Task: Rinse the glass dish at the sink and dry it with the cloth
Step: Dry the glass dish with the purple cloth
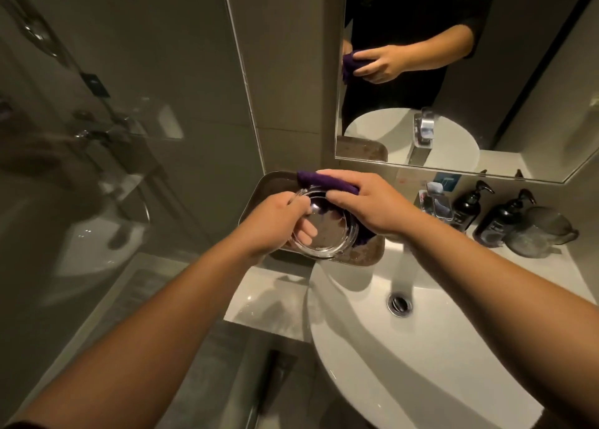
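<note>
Glass dish (325, 231), round and clear, is held up in both hands just left of the white sink basin (421, 357) and above a brown tray (259, 192) that sits on the counter w/ its rim showing behind and under the dish. Left hand (275, 224) grips the dish at its left rim: thumb on top edge, fingers curled underneath, two fingertips visible thru the glass. Right hand (366, 205) is closed on a purple cloth (319, 180), pressing it vs. the far/right rim of the dish; cloth bunches over the top edge and a bit of it shows again below the palm at the dish's right side. Dish is tilted slightly toward the camera, open side up. Sink drain (399, 304) is in view, basin looks dry-ish but can't tell for sure. On the counter to the right: two dark pump bottles (470, 203), a clear glass jug (541, 231) beside them, and a small clear holder (436, 201) by the wall. Mirror (518, 72) above shows a hand w/ the cloth, plus the faucet's reflection. Glass shower panel (97, 120) stands at left.
</note>
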